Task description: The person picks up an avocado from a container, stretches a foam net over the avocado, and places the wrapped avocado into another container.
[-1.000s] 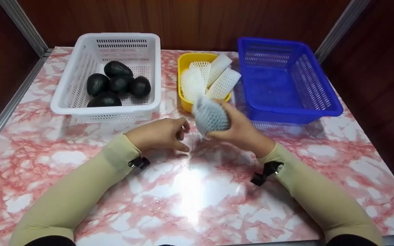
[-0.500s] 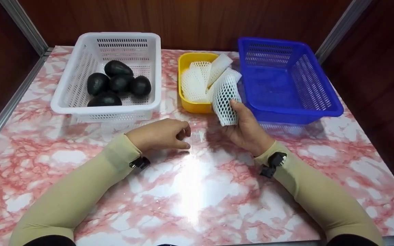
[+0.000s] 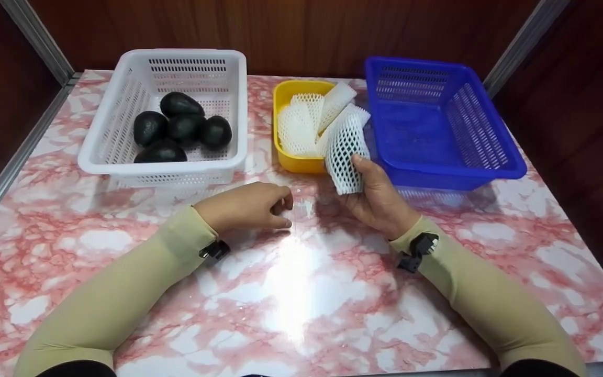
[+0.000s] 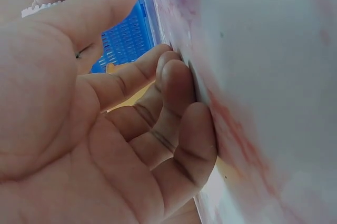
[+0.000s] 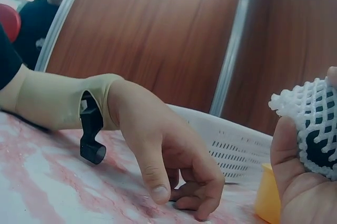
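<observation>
My right hand (image 3: 382,204) holds an avocado in a white foam net (image 3: 346,157), thumb on its near side. Dark skin shows through the mesh in the right wrist view, where the netted avocado (image 5: 316,121) is cut off by the frame edge. It is held up just in front of the yellow bin (image 3: 296,163), overlapping its right front corner in the head view. My left hand (image 3: 249,207) rests on the table, holding nothing. Its fingers hang loosely curled with their tips against the tabletop, as the left wrist view shows.
Several dark avocados (image 3: 185,128) lie in a white basket (image 3: 163,169) at back left. White foam nets (image 3: 296,131) fill the yellow bin. A blue basket (image 3: 422,131) stands at back right. Wooden panels (image 3: 280,36) close off the back and sides. Another person (image 5: 39,21) is in the background.
Over the first half second the right hand moved right with the netted avocado and turned it more upright. Since then it has barely moved. The left hand has stayed in place.
</observation>
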A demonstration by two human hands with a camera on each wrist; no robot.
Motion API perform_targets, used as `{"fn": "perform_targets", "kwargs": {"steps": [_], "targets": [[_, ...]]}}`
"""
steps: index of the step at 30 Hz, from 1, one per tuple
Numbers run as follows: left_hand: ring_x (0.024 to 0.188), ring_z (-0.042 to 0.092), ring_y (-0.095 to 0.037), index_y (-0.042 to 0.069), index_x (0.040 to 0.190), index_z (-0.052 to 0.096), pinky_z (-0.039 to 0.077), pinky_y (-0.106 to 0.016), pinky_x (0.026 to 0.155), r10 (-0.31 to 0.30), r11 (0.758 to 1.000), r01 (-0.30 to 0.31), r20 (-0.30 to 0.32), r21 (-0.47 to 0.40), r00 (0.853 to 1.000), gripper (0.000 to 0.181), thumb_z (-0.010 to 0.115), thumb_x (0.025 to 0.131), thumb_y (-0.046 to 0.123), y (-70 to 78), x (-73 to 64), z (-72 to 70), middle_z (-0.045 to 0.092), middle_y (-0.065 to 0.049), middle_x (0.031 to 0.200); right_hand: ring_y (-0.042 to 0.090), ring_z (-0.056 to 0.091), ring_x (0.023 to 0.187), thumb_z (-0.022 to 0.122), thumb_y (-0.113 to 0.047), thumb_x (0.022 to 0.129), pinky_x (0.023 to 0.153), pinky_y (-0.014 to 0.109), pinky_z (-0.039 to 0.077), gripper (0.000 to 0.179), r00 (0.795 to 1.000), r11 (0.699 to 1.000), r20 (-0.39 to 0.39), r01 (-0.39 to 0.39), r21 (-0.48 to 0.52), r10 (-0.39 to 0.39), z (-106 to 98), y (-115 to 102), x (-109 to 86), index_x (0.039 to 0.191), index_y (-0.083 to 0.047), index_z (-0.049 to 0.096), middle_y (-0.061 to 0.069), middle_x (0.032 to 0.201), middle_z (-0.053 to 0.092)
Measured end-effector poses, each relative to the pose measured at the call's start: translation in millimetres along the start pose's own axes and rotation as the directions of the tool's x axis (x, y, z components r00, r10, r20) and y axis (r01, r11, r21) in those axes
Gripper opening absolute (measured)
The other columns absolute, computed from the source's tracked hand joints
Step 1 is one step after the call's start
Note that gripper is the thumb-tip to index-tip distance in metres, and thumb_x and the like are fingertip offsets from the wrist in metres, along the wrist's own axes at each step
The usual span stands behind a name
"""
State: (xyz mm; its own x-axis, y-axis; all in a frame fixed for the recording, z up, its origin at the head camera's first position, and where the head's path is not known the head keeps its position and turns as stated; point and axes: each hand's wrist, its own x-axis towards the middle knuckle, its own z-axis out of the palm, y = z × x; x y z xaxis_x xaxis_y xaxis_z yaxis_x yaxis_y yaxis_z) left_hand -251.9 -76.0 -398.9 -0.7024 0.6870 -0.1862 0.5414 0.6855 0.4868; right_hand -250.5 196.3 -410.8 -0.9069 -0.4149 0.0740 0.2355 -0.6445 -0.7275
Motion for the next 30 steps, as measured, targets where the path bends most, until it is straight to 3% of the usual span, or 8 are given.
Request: {"fn": "perform_targets", "kwargs": {"steps": [6, 9, 12, 15, 21, 22, 25, 30], "targets": [[0.101, 0.062, -0.024, 0.009, 0.125, 0.069, 0.054, -0.044, 0.098, 0.002, 1.000, -0.002, 0.003, 0.028, 1.000, 0.037, 0.076, 0.099, 0.035, 1.9, -0.3, 0.7, 0.070, -0.009, 0.110, 0.024, 0.066, 0.116, 0.081, -0.019, 0.096, 0.088, 0.034, 0.067, 0.081, 1.000, 0.973, -0.016, 0.001, -0.231, -0.004, 4, -2, -4.0, 0.162, -0.012, 0.035, 0.013, 0.138, 0.057], [0.101, 0.063, -0.024, 0.010, 0.125, 0.069, 0.054, -0.044, 0.098, 0.001, 0.999, -0.001, 0.001, 0.037, 1.000, 0.036, 0.076, 0.099, 0.034, 1.5, -0.4, 1.4, 0.070, -0.009, 0.111, 0.030, 0.058, 0.130, 0.077, -0.006, 0.093, 0.098, 0.040, 0.066, 0.092, 0.993, 0.882, -0.097, 0.008, -0.471, -0.061, 9, -4, -6.0, 0.170, -0.019, 0.028, 0.013, 0.153, 0.048], [0.100, 0.064, -0.024, 0.011, 0.124, 0.069, 0.055, -0.044, 0.097, 0.008, 1.000, -0.008, -0.008, 0.030, 1.000, 0.035, 0.076, 0.098, 0.034, 0.8, -0.9, 1.8, 0.070, -0.009, 0.112, 0.034, 0.057, 0.135, 0.082, 0.002, 0.084, 0.104, 0.045, 0.063, 0.097, 0.982, 0.688, -0.102, 0.035, -0.725, -0.157, 15, -5, -6.7, 0.167, -0.017, 0.037, 0.016, 0.156, 0.049], [0.098, 0.064, -0.023, 0.011, 0.121, 0.069, 0.055, -0.044, 0.095, 0.028, 0.999, -0.028, -0.027, 0.022, 0.999, 0.033, 0.077, 0.098, 0.034, -0.2, -1.6, 2.3, 0.071, -0.008, 0.111, 0.034, 0.061, 0.132, 0.092, 0.002, 0.075, 0.109, 0.049, 0.058, 0.093, 0.967, 0.449, 0.013, 0.130, -0.884, -0.255, 18, -4, -7.4, 0.157, -0.009, 0.049, 0.018, 0.150, 0.058], [0.088, 0.059, -0.021, 0.011, 0.104, 0.067, 0.052, -0.041, 0.086, 0.028, 0.999, -0.030, -0.057, -0.035, 0.998, 0.024, 0.078, 0.095, 0.030, 0.2, -3.4, 4.2, 0.064, -0.004, 0.096, 0.036, 0.067, 0.129, 0.098, -0.003, 0.072, 0.112, 0.049, 0.058, 0.085, 0.867, -0.122, 0.397, 0.378, -0.918, -0.300, 19, 3, -10.7, 0.147, -0.011, 0.058, 0.019, 0.140, 0.064], [0.087, 0.058, -0.021, 0.011, 0.104, 0.067, 0.052, -0.041, 0.086, 0.025, 0.998, -0.028, -0.063, -0.050, 0.998, 0.023, 0.079, 0.094, 0.029, 0.6, -3.7, 4.5, 0.064, -0.004, 0.095, 0.037, 0.068, 0.128, 0.098, -0.004, 0.073, 0.110, 0.049, 0.060, 0.085, 0.849, -0.195, 0.447, 0.405, -0.893, -0.284, 19, 4, -11.9, 0.147, -0.014, 0.058, 0.018, 0.140, 0.063], [0.096, 0.066, -0.022, 0.009, 0.115, 0.070, 0.057, -0.043, 0.095, 0.028, 0.993, -0.037, -0.084, -0.111, 0.996, 0.030, 0.082, 0.091, 0.022, 0.3, -3.6, 6.9, 0.072, -0.006, 0.106, 0.038, 0.068, 0.126, 0.102, -0.011, 0.075, 0.105, 0.048, 0.063, 0.087, 0.806, -0.326, 0.550, 0.472, -0.819, -0.216, 19, 8, -15.2, 0.150, -0.021, 0.058, 0.019, 0.142, 0.061], [0.121, 0.073, -0.028, 0.007, 0.142, 0.066, 0.056, -0.045, 0.114, 0.042, 0.986, -0.057, -0.094, -0.155, 0.995, 0.057, 0.084, 0.089, 0.019, 0.8, -3.9, 9.0, 0.076, -0.011, 0.135, 0.039, 0.064, 0.130, 0.095, -0.028, 0.087, 0.102, 0.049, 0.062, 0.071, 0.725, -0.497, 0.679, 0.548, -0.673, -0.121, 19, 12, -16.5, 0.149, -0.024, 0.061, 0.017, 0.144, 0.062]]}}
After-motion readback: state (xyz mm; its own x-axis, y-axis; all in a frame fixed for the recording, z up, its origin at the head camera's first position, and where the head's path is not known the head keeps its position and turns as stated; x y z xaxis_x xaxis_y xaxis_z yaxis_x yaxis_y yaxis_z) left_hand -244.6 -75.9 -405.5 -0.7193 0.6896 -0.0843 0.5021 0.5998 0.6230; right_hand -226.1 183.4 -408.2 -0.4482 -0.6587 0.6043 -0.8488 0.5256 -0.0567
